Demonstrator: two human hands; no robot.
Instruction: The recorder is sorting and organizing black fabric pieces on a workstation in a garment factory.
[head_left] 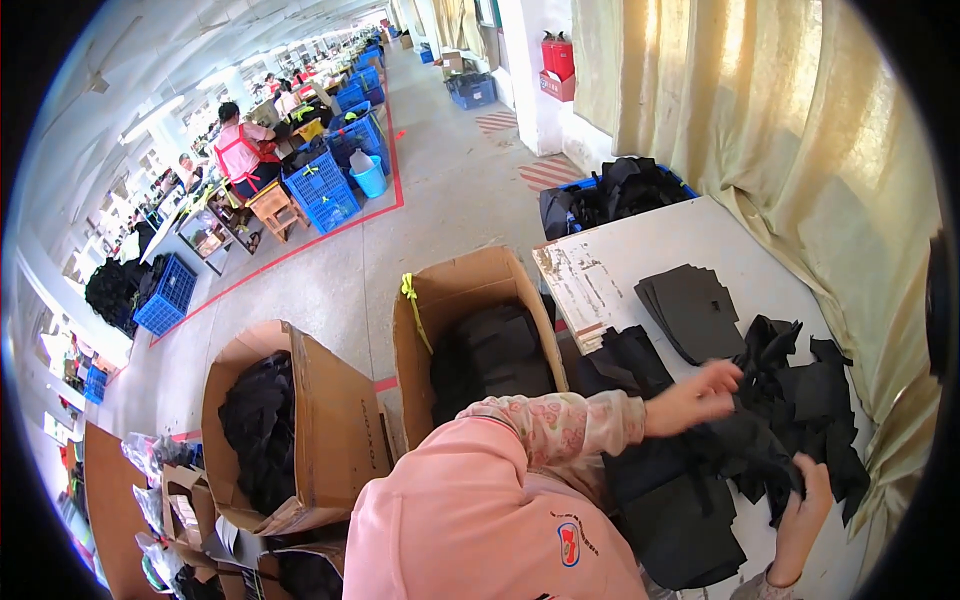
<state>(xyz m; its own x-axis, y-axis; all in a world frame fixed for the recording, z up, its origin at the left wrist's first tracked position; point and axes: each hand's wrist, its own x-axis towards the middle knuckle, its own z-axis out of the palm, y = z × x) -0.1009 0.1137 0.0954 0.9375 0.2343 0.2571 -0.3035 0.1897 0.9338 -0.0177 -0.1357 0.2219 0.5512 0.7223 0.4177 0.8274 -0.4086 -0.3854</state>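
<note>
My left hand (692, 402) reaches across the white table in a floral sleeve, its fingers loosely stretched out above dark cloth. I cannot see anything held in it. My right hand (806, 512), lower and nearer the table's right side, pinches the edge of a black fabric piece (752, 452). That piece spreads between both hands, over other cut black pieces. Closer to my body lies a flat stack of black pieces (682, 535). A neater, fanned stack of dark panels (690, 312) rests farther back on the table. Loose, crumpled black pieces (815, 395) are heaped to the right.
Two tall cardboard boxes (345, 425) of black fabric stand left of the table (610, 255). A blue crate (675, 180) full of black cloth is behind it; a pale curtain (790, 130) hangs along its right. People work among blue crates (322, 195) beyond the aisle.
</note>
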